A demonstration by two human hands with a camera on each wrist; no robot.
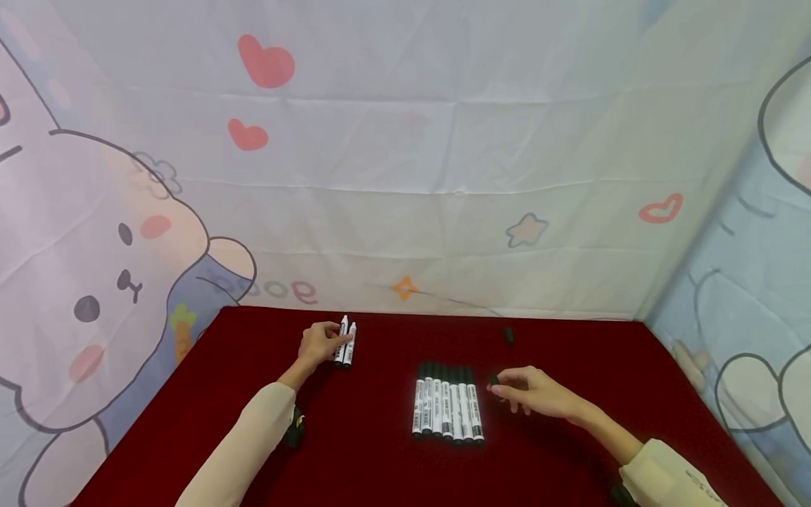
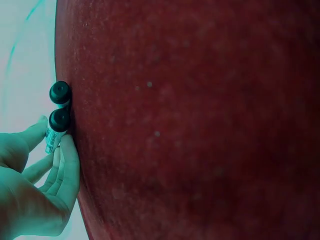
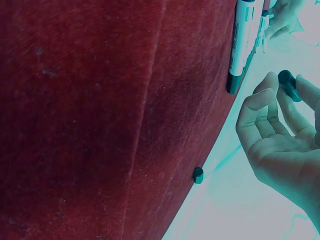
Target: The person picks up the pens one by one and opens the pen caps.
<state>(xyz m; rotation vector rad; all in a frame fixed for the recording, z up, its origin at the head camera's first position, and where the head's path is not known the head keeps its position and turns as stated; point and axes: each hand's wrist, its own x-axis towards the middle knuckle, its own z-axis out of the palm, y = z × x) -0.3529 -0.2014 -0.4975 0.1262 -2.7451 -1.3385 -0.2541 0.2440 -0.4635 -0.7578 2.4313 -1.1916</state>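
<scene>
Near the far left of the table, my left hand (image 1: pixel 319 343) pinches an uncapped white marker (image 2: pixel 54 137) between thumb and fingers. A second uncapped marker lies right beside it, white tips pointing away and black ends toward me. To the right, my right hand (image 1: pixel 535 391) holds a small black marker cap (image 3: pixel 289 86) between thumb and fingertips, raised beside the row. Several capped white markers (image 1: pixel 446 408) lie side by side in the middle, black caps at the far end. Another loose black cap (image 1: pixel 509 335) lies farther back on the right.
A dark red cloth covers the table (image 1: pixel 380 465). Behind it hangs a pale printed curtain (image 1: pixel 380 155) with hearts and a cartoon rabbit, and the curtain continues along the right side. Dark wrist straps (image 1: pixel 294 428) show at the sleeves.
</scene>
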